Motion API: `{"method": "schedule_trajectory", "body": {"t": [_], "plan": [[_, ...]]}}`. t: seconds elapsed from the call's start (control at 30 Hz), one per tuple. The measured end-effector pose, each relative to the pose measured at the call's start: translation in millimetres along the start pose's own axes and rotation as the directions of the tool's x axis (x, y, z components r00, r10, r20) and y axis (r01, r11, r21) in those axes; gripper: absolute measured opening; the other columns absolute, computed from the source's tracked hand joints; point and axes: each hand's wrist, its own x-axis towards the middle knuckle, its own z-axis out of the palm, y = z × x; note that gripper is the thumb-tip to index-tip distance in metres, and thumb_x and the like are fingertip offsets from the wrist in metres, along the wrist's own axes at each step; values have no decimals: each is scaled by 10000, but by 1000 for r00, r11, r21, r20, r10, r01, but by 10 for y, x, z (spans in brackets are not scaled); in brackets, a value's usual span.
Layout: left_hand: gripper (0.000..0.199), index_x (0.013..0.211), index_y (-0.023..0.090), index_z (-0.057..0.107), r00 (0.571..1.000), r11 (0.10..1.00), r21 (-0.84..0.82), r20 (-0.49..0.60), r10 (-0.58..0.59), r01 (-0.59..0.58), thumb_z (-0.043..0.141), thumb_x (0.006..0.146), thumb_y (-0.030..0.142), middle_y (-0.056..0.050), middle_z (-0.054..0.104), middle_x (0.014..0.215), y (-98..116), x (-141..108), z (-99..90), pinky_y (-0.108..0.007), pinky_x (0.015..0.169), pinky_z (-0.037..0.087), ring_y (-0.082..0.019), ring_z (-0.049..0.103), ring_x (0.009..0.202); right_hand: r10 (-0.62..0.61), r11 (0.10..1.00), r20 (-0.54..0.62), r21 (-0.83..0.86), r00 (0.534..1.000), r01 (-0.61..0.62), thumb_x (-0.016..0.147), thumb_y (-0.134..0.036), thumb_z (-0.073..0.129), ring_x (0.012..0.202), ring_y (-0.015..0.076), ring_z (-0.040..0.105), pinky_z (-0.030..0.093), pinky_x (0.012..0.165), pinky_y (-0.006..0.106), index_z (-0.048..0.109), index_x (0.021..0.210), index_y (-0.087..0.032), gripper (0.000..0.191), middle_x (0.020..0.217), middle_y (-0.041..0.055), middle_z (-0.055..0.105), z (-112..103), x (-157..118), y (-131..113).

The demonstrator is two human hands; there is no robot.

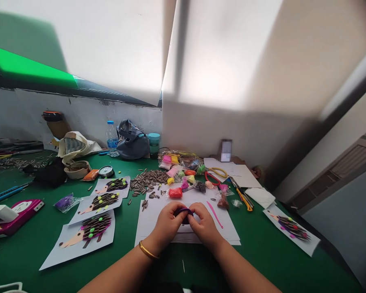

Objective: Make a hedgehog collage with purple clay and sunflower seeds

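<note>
Between my two hands, just above the white paper (149, 228), is a flattened piece of dark purple modelling clay (185, 211). My left hand (167, 221) pinches its left side with thumb and fingers, and my right hand (205, 224) pinches the right side. Parts of the clay are hidden behind the thumbs. Beyond the hands lies a red packet of clay (175, 193) on the paper. A pink modelling tool (215, 214) rests right of my right hand. A pile of striped sunflower seeds (148, 180) spreads behind the paper's left side.
Several hedgehog pictures made with seeds (99, 228) lie at left, another hedgehog picture (293, 230) at right. Bagged coloured clay (187, 171), red-handled scissors (212, 178) and yellow-handled scissors (244, 197) sit behind. A water bottle (112, 140), bag (132, 142) and cup (154, 144) stand by the wall.
</note>
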Motion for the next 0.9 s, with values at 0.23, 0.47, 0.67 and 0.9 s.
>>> {"method": "schedule_trajectory", "body": {"t": [0.23, 0.47, 0.67, 0.9], "plan": [[226, 861, 155, 656, 1000, 1000, 1, 6, -9, 9, 655, 824, 377, -47, 653, 798, 6, -4, -8, -290, 661, 545, -176, 628, 723, -7, 1000, -17, 25, 1000, 7, 869, -221, 549, 844, 205, 545, 434, 792, 347, 581, 809, -218, 67, 839, 31, 611, 1, -11, 40], [272, 833, 149, 663, 999, 999, -4, 17, -41, 42, 633, 840, 419, -42, 647, 746, 13, 6, -23, -275, 626, 516, -168, 610, 682, -10, 997, -51, 71, 999, 13, 888, -237, 522, 846, 202, 547, 439, 784, 341, 585, 820, -210, 96, 850, 35, 605, -8, -14, 29], [257, 916, 154, 667, 997, 993, -87, 23, -75, 77, 703, 767, 361, -58, 682, 828, -2, 23, -7, -314, 669, 541, -193, 647, 726, -6, 998, -59, 65, 998, 10, 884, -251, 530, 839, 203, 541, 436, 771, 339, 581, 815, -209, 95, 841, 36, 599, -22, -15, 35], [252, 866, 150, 639, 995, 979, -175, 35, -96, 100, 697, 769, 375, -33, 654, 755, 63, 26, -12, -295, 645, 528, -167, 620, 675, -28, 998, 13, 52, 1000, 27, 888, -282, 580, 862, 209, 552, 430, 804, 348, 647, 819, -213, 119, 851, 41, 625, -31, 4, -21]]}}
